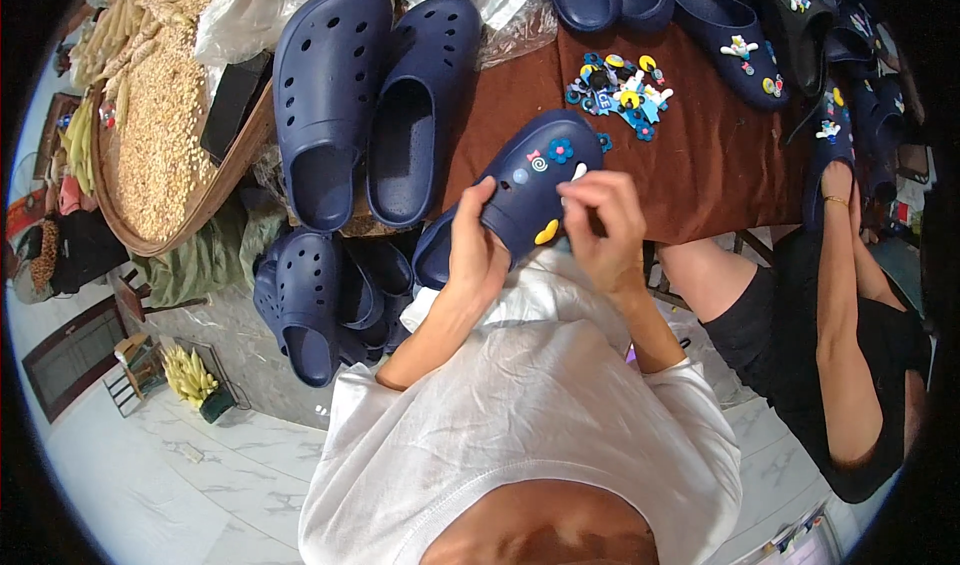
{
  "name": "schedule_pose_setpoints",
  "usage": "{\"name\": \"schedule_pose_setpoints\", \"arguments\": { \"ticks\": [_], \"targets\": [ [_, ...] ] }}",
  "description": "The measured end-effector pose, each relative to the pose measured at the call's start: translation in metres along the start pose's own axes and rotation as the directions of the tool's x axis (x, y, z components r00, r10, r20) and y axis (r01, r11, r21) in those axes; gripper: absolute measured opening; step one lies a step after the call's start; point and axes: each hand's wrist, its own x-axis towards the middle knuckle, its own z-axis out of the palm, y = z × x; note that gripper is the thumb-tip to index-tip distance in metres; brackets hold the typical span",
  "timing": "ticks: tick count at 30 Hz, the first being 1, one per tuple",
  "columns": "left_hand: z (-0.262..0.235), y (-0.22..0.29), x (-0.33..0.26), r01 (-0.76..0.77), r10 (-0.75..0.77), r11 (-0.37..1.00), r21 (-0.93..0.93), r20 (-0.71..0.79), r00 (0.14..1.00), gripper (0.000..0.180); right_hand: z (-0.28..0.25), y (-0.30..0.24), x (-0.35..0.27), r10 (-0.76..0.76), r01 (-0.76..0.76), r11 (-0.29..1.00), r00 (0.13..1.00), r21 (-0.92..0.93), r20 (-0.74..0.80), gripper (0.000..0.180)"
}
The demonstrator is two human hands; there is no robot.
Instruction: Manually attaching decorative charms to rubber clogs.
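Observation:
A navy blue foam clog (pixel 508 203) with round holes is tilted in front of my chest. My left hand (pixel 474 245) grips its side near the heel opening, thumb on top. On its upper sit a blue flower charm (pixel 561 151), a pink-and-white candy charm (pixel 538 163), a pale blue round charm (pixel 520 176), a yellow charm (pixel 546 231) and a white charm (pixel 580 171). My right hand (pixel 606 223) is at the clog's right side, its fingers curled and pinched beside the white charm. What those fingertips hold is hidden.
Loose colourful charms (pixel 622 90) lie piled on the brown cloth (pixel 690 175). Two plain navy clogs (pixel 330 95) stand at left, more hang below them. A round basket of kernels (pixel 160 155) is far left. At right, another person's arm (pixel 838 305) reaches to a decorated clog.

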Motion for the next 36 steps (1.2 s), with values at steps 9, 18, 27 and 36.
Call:
{"name": "schedule_pose_setpoints", "arguments": {
  "ticks": [9,18,27,36],
  "targets": [
    [-0.006,0.008,-0.008,0.058,-0.039,0.982,-0.179,0.109,0.993,0.045,-0.017,0.074,0.048,0.09,-0.106,0.946,0.994,-0.305,-0.066,0.015],
    [-0.004,0.01,-0.011,0.067,-0.042,0.974,-0.215,0.118,0.992,0.045,-0.008,0.102,0.061,0.028,0.015,0.877,0.996,-0.48,0.083,0.014],
    [-0.002,0.011,-0.012,0.066,-0.043,0.985,-0.159,0.146,0.988,0.044,-0.037,0.023,0.068,0.165,-0.159,0.986,0.969,-0.049,0.182,0.012],
    [-0.009,0.0,-0.009,0.017,-0.01,0.999,-0.037,0.179,0.984,0.032,-0.018,-0.017,0.06,-0.103,0.171,0.979,0.881,-0.109,0.461,0.011]
  ]
}}
